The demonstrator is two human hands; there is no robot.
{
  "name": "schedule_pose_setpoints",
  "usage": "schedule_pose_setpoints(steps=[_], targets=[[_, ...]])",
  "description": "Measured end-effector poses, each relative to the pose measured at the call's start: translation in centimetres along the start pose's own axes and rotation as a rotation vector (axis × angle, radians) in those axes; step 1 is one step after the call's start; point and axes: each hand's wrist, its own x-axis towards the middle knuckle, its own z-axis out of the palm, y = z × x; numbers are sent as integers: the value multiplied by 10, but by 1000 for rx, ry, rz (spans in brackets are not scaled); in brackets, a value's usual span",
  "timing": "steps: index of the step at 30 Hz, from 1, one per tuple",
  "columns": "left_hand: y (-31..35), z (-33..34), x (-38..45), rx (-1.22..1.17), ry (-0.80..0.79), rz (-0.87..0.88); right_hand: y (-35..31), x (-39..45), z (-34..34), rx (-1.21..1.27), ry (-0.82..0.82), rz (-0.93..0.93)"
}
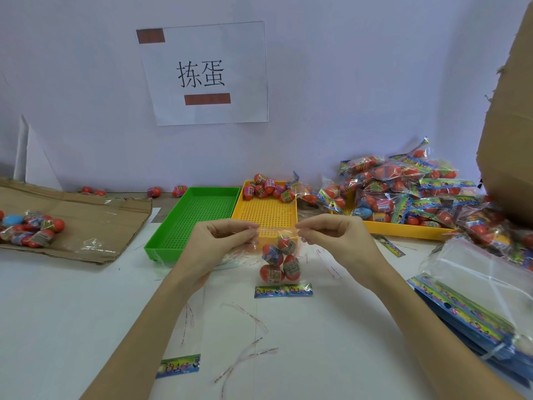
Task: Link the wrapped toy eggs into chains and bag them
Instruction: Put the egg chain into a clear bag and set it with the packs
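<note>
- A clear bag point(279, 259) of red toy eggs point(272, 273) is held above the white table point(86, 313), its printed header point(283, 291) hanging lowest.
- Its upper edge is pinched by the left hand point(215, 245) and the right hand point(336, 241), set slightly apart.
- Behind, a green tray point(170, 243) and a yellow tray point(266, 212) are seen side by side.
- Filled bags point(403, 192) are piled far right.

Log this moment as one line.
left hand: pinches bag | right hand: pinches bag | eggs: inside | bag: open
</note>
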Motion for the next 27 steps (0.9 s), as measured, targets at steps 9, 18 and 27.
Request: schedule_pose_setpoints(steps=[9, 18, 27], targets=[[-2, -5, 0, 182, -9, 206, 0, -1, -3, -64, -32, -9], [-3, -9, 1, 333, -46, 318, 2, 0, -5, -163, -63, -84], [1, -7, -1, 396, -60, 291, 0, 1, 1, -51, -8, -37]])
